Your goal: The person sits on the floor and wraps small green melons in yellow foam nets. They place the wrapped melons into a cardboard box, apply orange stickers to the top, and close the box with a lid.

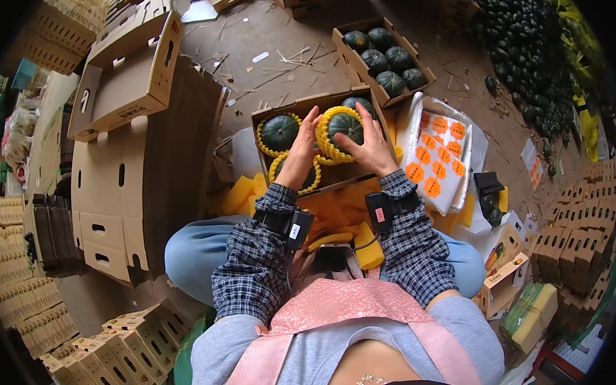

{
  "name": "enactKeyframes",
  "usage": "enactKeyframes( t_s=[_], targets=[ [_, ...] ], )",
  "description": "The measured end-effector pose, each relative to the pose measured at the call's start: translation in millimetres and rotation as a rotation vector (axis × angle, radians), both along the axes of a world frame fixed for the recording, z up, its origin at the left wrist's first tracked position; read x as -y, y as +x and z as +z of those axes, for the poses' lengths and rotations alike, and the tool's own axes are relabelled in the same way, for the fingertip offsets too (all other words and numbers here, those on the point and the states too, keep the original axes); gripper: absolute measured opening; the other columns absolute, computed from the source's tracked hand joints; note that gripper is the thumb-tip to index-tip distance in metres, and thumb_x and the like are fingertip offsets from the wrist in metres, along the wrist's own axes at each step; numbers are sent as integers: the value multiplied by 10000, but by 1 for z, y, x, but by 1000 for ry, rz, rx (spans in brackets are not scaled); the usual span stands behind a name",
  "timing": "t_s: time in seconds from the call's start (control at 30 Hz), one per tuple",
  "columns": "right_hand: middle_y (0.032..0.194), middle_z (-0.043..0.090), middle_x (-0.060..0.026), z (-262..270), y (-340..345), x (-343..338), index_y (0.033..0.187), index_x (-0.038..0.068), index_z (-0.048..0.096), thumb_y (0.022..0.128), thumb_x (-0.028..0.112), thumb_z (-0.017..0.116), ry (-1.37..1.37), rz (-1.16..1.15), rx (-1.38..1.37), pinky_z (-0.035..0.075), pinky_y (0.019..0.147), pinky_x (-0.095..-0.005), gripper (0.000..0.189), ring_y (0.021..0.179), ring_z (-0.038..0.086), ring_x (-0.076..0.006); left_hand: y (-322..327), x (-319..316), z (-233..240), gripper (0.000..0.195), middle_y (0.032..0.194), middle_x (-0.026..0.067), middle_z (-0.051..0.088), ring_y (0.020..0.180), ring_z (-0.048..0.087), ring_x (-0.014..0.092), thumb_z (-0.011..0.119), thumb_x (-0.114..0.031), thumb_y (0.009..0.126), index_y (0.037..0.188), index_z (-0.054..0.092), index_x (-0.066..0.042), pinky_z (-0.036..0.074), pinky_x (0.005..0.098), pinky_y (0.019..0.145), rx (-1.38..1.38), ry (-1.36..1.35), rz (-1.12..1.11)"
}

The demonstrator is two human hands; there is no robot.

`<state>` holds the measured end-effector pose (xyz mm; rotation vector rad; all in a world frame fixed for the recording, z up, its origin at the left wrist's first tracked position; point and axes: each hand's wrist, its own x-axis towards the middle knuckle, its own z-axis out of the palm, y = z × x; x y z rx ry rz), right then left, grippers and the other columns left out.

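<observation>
My left hand (301, 153) and my right hand (373, 149) hold a dark green squash (345, 129) between them, over an open cardboard box (334, 183). A yellow foam net sleeve (328, 137) wraps its sides. My right thumb rests on the bare top of the squash, and my left fingers lie along the net. Inside the box, a netted squash (280, 132) sits at the far left, and another netted squash (280, 167) is partly hidden behind my left hand. A squash (358, 104) at the far right shows no net in its visible part.
Beyond stands a box of bare squashes (389, 60). Sheets of orange stickers (438, 158) lie in a white foam tray (469, 182) at right. Yellow foam nets (244, 193) surround my lap. Stacked flat cartons (108, 205) carry an open box (122, 92) at left. A squash heap (516, 47) fills the far right.
</observation>
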<state>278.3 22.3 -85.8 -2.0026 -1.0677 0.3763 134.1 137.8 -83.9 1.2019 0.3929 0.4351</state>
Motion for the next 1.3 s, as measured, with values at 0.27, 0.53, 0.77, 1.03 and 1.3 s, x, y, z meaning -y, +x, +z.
enactKeyframes(
  t_s=[0.27, 0.53, 0.77, 1.03, 1.3],
  targets=[
    [1129, 455, -169, 78, 27, 28, 1314, 209, 428, 493, 345, 776, -466, 137, 334, 432, 890, -463, 901, 1047, 511, -372, -15, 56, -1, 332, 1205, 146, 527, 1083, 509, 265, 570, -281, 905, 1178, 544, -93, 424, 357, 891, -312, 869, -39],
    [1183, 486, -141, 51, 11, 10, 1225, 230, 547, 491, 451, 768, -934, 311, 682, 250, 991, -644, 798, 1151, 457, -362, -26, 108, -25, 267, 1191, 239, 463, 1108, 435, 367, 696, -319, 671, 824, 613, -117, 292, 491, 935, -281, 1325, -158],
    [1151, 477, -158, 40, 5, -7, 1185, 205, 543, 487, 454, 774, -841, 311, 713, 219, 975, -698, 776, 1139, 452, -369, -24, 107, -28, 335, 1170, 260, 450, 1120, 402, 385, 692, -416, 683, 801, 619, -111, 227, 515, 978, -266, 1272, -150],
    [1234, 394, -197, -17, 19, 29, 1432, 301, 191, 510, 507, 790, -497, 217, 551, 132, 1015, -716, 1118, 1198, 401, -417, -25, 108, -26, 430, 1145, 244, 455, 1107, 401, 382, 666, -480, 711, 918, 603, -109, 226, 507, 984, -257, 1244, -144],
    [1286, 381, -205, -29, 19, 30, 1430, 260, 155, 577, 772, 648, -699, 266, 617, -1, 1023, -718, 1110, 1294, 317, -393, -34, 36, 28, 291, 970, 125, 520, 791, 567, 194, 673, -176, 848, 1040, 526, -14, 480, 309, 684, -16, 740, 369]
  ],
)
